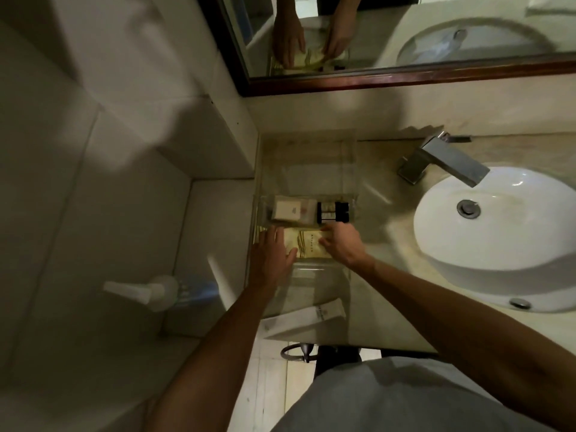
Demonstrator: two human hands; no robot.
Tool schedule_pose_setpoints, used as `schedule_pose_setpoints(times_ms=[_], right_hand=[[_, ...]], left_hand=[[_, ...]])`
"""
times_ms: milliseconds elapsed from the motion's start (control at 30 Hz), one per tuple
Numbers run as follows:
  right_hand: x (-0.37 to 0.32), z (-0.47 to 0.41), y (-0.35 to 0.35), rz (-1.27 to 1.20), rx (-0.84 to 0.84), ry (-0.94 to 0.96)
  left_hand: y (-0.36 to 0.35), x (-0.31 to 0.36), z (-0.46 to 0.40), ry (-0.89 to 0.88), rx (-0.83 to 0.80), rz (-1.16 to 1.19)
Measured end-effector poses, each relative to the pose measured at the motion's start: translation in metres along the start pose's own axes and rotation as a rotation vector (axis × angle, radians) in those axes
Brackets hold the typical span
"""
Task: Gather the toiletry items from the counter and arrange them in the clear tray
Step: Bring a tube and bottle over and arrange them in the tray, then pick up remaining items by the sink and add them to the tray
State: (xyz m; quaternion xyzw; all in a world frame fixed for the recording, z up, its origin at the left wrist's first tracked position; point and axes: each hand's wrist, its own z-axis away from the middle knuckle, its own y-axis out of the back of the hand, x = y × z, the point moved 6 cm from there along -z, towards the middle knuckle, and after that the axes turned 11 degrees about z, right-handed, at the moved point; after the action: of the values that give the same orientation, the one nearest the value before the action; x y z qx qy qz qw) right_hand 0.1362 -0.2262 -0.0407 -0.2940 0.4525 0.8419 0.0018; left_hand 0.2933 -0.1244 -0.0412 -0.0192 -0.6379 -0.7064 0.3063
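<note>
A clear tray [350, 169] sits on the counter's left end against the wall. Inside its middle section lie a white soap box [286, 209] and small bottles with black caps [333, 212]. In front of them lies a cream packet with brown stripes [308, 244]. My left hand [270, 260] rests flat on the packet's left side, fingers spread. My right hand [341, 243] pinches the packet's right edge with its fingertips. A long white box [304, 321] lies on the counter near the front edge, below my arms.
A round white basin [498, 235] with a square chrome tap [442, 160] fills the counter's right side. A pump bottle [156, 291] stands on a ledge at the left. A dark-framed mirror [405, 79] runs along the back wall.
</note>
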Motion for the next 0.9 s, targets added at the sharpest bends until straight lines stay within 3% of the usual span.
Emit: schedule_pose_setpoints(times_ms=[200, 300, 433, 667, 900], right_hand=[[0.001, 0.01, 0.002, 0.222, 0.118, 0.146], [0.015, 0.026, 0.017, 0.232, 0.212, 0.212], [0.064, 0.054, 0.058, 0.206, 0.336, 0.192], [0.26, 0.128, 0.161, 0.205, 0.526, -0.07], [0.482, 0.195, 0.276, 0.3, 0.49, -0.429]], left_hand=[[0.003, 0.007, 0.005, 0.106, 0.05, -0.022], [0.011, 0.03, 0.006, -0.003, 0.114, -0.058], [0.0, 0.093, 0.0, -0.156, 0.08, -0.031], [-0.08, 0.281, 0.0, -0.52, -0.068, 0.07], [-0.158, 0.446, 0.011, -0.581, -0.113, 0.142]])
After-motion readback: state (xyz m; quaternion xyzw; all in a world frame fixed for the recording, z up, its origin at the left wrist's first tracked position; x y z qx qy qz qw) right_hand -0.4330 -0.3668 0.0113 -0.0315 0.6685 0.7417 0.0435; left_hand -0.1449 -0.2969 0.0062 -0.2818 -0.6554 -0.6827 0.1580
